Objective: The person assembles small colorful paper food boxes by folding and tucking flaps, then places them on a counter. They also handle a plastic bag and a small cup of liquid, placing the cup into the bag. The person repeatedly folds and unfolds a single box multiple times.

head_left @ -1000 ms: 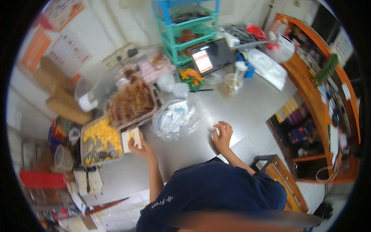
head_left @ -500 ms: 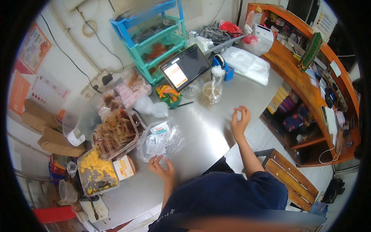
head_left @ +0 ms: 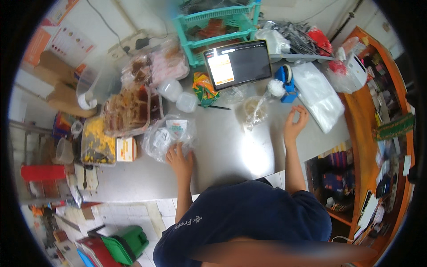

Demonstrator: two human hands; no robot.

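Head view: the clear plastic bag [head_left: 155, 153] lies on the tabletop [head_left: 218, 158], left of the middle, with a white-and-teal packet [head_left: 178, 126] visible inside it. The left hand [head_left: 179, 159] is at the bag's near edge, fingers loosely bent and thumb set apart; whether the fingertips pinch any film cannot be told. The right hand [head_left: 296, 123] is well apart from it, near the stack of white plastic bags [head_left: 319, 99]; its fingers are half-curled, a gap shows at the thumb, and no held item is visible.

Recommended handling, as judged from this position:
1. Grip the loose film, not the packet, to avoid crushing the contents.
2. Bring the right hand to the opposite side before lifting; thin film is likely to slump under a one-sided pull.
3. Move the bag clear of the white box [head_left: 126, 149] and the tray of brown pieces [head_left: 129, 133] to its left; trailing film could snag.
4. Pass in front of the pen [head_left: 219, 107] and the knotted bag [head_left: 254, 117] to avoid knocking either.
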